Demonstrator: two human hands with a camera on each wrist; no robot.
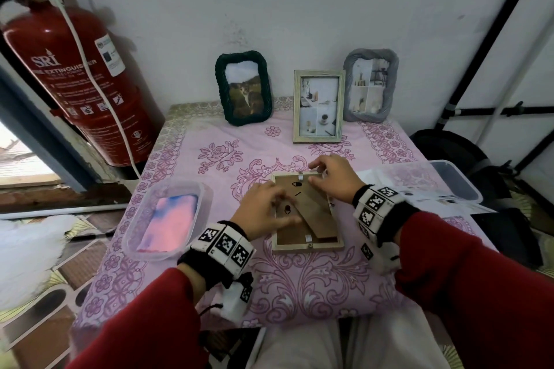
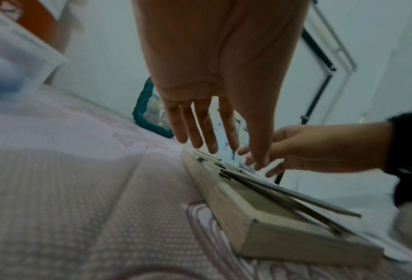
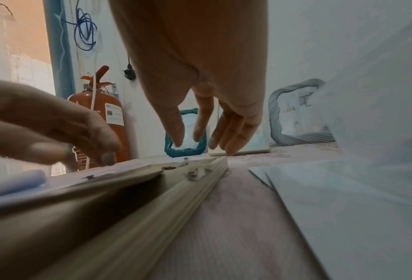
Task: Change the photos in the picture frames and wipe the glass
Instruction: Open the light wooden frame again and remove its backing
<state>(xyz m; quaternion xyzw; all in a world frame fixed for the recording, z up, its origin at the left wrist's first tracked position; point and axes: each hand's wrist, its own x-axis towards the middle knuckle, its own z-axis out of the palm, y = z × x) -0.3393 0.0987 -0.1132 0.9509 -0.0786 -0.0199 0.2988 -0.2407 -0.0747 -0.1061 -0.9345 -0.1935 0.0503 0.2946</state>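
Head view, pale wooden frame (image 1: 308,246) face-down, brown backing

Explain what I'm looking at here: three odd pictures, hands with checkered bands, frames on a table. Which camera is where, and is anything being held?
No machine here: a person works with bare hands, and the checkered wristbands carry cameras. The wide picture comes from a head camera looking down; the other two look along each hand from the wrist.

On the pink tablecloth a wooden frame lies face down, its brown backing showing. The left hand rests on the backing with fingers spread. The right hand has its fingertips at the frame's far edge, by a small clip. Neither hand lifts anything.

Three frames stand at the back: green, pale wooden, grey. A plastic tub with a pink-blue cloth sits to the left, loose prints to the right.
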